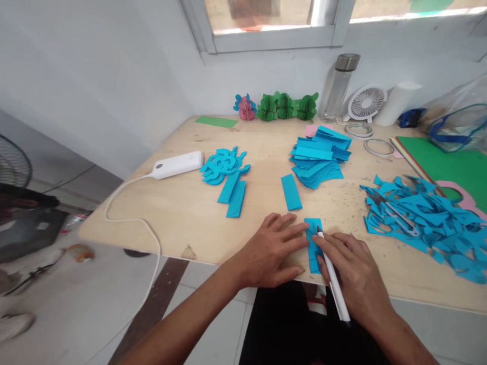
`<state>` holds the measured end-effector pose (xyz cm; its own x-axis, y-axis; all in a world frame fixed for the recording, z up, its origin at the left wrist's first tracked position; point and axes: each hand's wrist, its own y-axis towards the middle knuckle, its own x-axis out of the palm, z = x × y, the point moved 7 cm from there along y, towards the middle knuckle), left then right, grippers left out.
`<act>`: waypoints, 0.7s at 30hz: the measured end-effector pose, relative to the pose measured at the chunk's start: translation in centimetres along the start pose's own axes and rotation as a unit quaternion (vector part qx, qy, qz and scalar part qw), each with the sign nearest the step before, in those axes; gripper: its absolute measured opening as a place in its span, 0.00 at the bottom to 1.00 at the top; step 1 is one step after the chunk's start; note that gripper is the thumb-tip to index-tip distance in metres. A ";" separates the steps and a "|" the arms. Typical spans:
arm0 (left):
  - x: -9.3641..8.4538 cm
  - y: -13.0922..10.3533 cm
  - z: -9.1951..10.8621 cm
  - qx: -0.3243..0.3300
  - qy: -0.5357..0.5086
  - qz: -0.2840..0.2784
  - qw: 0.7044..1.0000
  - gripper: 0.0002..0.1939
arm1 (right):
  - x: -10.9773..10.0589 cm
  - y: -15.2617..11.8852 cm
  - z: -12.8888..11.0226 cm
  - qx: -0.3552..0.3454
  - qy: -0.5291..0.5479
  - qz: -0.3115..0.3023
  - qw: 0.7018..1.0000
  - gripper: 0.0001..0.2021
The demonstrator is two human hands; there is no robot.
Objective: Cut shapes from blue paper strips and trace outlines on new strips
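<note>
A blue paper strip (314,253) lies upright on the table near its front edge. My left hand (272,251) rests flat with fingers spread, its fingertips at the strip's left side. My right hand (352,271) holds a white pen (335,284), whose dark tip touches the upper part of the strip. Just above lies another folded blue strip (291,192). Behind it is a fanned pile of folded blue papers (319,156). To the left are curly blue cut-outs (222,165) with two blue strips (236,198) beside them.
Blue scraps (437,218) with a craft knife (401,218) cover the right side. A white power bank (178,165) with a cable lies left. Behind stand paper figures (284,106), a bottle (337,88), a small fan (367,103) and tape rolls (379,147); green sheets (452,165) lie right.
</note>
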<state>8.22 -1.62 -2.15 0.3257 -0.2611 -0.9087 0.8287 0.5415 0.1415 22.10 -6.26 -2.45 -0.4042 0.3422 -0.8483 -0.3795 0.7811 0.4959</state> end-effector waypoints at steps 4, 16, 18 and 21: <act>0.2 0.0 0.0 0.008 0.017 -0.012 1.000 0.26 | 0.0 -0.1 0.0 -0.003 0.002 -0.002 1.000 0.17; -0.2 0.1 -0.2 0.013 0.034 -0.032 0.999 0.25 | 0.0 0.0 0.1 -0.002 0.005 -0.005 1.000 0.18; -0.2 0.2 -0.4 0.019 0.034 -0.037 0.999 0.26 | 0.0 0.0 0.0 -0.002 0.003 -0.007 1.000 0.17; -0.1 0.3 -0.6 0.027 0.035 -0.050 0.998 0.26 | 0.0 0.0 -0.1 -0.002 0.004 -0.009 1.000 0.17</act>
<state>8.11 -0.92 -2.23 0.2089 -0.2542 -0.9443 0.8798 0.4705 0.0680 22.07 -6.29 -2.39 -0.4029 0.3238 -0.8560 -0.3907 0.7850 0.4808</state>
